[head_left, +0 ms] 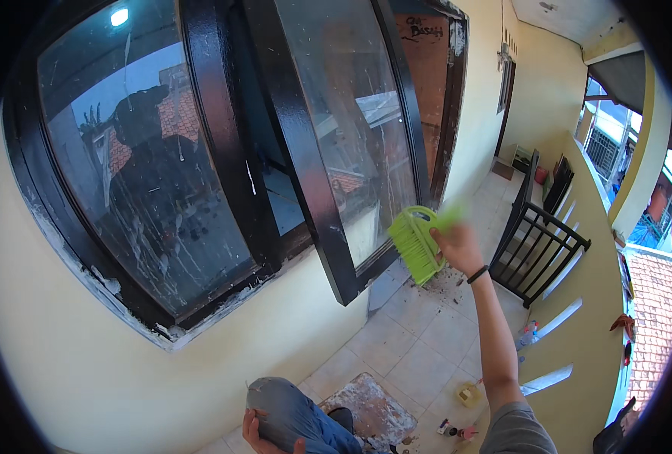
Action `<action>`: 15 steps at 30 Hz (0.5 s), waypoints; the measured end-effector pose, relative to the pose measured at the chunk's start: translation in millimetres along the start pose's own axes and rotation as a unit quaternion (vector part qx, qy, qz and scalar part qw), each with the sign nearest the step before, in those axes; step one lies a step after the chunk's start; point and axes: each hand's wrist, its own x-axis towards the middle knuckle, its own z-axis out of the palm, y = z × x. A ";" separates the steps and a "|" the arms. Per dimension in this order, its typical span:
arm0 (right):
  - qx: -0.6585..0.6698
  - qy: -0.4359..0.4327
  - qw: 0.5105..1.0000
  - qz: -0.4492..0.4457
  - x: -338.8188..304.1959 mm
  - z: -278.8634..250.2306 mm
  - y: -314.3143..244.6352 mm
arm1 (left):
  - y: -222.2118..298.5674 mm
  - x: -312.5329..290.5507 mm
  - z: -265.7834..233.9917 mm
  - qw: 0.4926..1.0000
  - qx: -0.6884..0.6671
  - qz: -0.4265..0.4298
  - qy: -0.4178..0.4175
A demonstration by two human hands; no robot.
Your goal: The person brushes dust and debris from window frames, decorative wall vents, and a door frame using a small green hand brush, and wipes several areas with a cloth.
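My right hand (458, 247) is raised ahead of me, its fingers closed around a bright green hand brush (415, 244). The bristles point down and to the left, beside the lower corner of a swung-out window sash (351, 136) with a dark frame. Motion smears part of the brush and my fingers. No contact between bristles and frame can be made out. Low in the view, my left hand (254, 434) rests against my bent knee in torn jeans (279, 408), fingers apart and holding nothing; the lower edge cuts off part of it.
A streaked fixed window (146, 174) fills the left. Dark debris (445, 286) lies on the tiles beyond the brush. Near me are a stained board (370, 408), a yellowish container (468, 393) and small bottles (447, 428). A black railing (548, 253) stands right, near a plastic bottle (529, 334).
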 end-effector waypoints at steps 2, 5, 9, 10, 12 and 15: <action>0.129 -0.214 0.967 0.047 -14.5 6.0 -21.4 | 2.7 -11.5 -6.2 1.000 -0.008 -0.017 -0.003; -0.093 0.038 0.993 0.059 20.7 0.9 71.5 | 4.6 -16.2 -1.9 0.999 -0.027 -0.006 -0.036; 0.046 0.089 0.992 0.073 -18.4 17.1 0.1 | 5.6 -14.7 1.9 0.999 -0.009 -0.033 -0.020; 0.103 -0.026 0.993 0.051 -55.8 28.0 -42.0 | 3.7 -17.7 0.8 0.999 -0.005 -0.037 -0.021; 0.158 -0.135 0.978 0.032 -85.3 22.2 -71.6 | 0.3 -17.7 -1.1 0.999 -0.006 -0.019 -0.032; 0.450 -0.261 0.821 0.234 -76.4 11.0 -42.7 | 1.6 -17.4 -0.9 0.999 -0.004 -0.016 -0.038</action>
